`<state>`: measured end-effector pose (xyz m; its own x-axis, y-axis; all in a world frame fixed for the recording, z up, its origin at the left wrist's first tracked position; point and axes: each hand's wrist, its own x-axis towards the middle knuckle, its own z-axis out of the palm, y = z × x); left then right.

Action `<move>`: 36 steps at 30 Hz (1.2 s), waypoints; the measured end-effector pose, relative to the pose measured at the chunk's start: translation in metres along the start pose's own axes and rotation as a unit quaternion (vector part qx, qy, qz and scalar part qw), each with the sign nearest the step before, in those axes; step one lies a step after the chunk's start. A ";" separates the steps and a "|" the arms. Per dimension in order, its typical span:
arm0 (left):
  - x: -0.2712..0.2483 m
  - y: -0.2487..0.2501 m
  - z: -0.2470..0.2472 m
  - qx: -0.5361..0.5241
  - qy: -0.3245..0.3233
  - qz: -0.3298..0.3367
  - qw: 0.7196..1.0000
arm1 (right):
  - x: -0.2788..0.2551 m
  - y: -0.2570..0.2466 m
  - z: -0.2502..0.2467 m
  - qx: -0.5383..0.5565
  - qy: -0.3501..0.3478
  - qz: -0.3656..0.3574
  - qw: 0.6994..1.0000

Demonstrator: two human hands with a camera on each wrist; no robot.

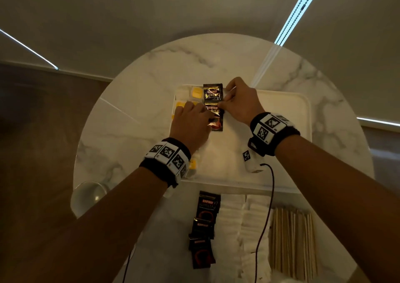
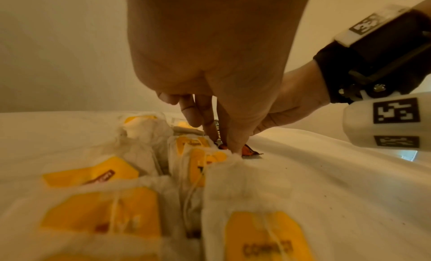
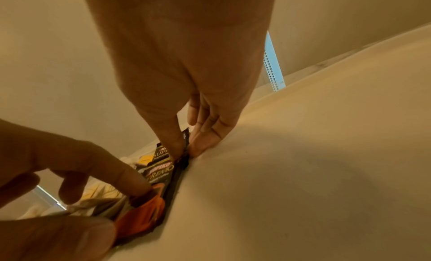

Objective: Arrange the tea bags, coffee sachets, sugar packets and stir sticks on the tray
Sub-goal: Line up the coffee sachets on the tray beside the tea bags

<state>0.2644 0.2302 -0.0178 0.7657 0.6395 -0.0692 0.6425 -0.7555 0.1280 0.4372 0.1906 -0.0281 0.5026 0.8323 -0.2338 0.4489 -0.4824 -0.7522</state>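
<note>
A white tray (image 1: 281,118) lies on a round marble table (image 1: 151,70). Tea bags (image 1: 195,93) with yellow tags (image 2: 97,209) fill its left side. Two black coffee sachets lie beside them: a far one (image 1: 212,94) and a nearer one (image 1: 216,112). My left hand (image 1: 211,118) pinches the nearer sachet (image 3: 163,172) at its near end between index finger and thumb. My right hand (image 1: 223,105) pinches that sachet's raised right edge (image 3: 184,150) near its far corner. Off the tray, by the table's front edge, lie more coffee sachets (image 1: 204,228), white sugar packets (image 1: 236,228) and wooden stir sticks (image 1: 292,243).
A clear glass (image 1: 88,196) stands at the table's front left edge. The right part of the tray (image 3: 303,154) is bare white surface. A thin cable (image 1: 267,207) hangs from my right wrist across the sugar packets.
</note>
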 end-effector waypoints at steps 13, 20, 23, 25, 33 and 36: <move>-0.028 0.007 -0.024 -0.059 0.014 0.015 0.998 | -0.033 -0.015 -0.022 -0.048 0.010 -0.035 0.998; -0.117 0.015 -0.034 -0.139 -0.002 0.038 0.990 | -0.111 -0.036 -0.044 -0.062 0.017 -0.059 0.996; -0.159 0.017 -0.028 -0.161 -0.022 0.056 0.985 | -0.157 -0.037 -0.039 -0.051 0.005 -0.056 0.997; -0.182 0.017 -0.023 -0.169 -0.047 0.072 0.982 | -0.187 -0.034 -0.030 -0.047 -0.004 -0.048 0.998; -0.253 0.026 0.003 -0.103 -0.147 0.085 0.980 | -0.291 -0.011 0.015 -0.024 -0.018 -0.013 0.999; -0.265 0.027 0.015 -0.087 -0.147 0.037 0.985 | -0.317 -0.002 0.029 -0.028 -0.014 0.008 0.999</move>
<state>0.0791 0.0385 -0.0106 0.8017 0.4959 -0.3338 0.5899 -0.7462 0.3084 0.2553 -0.0642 0.0300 0.4887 0.8317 -0.2635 0.4820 -0.5091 -0.7131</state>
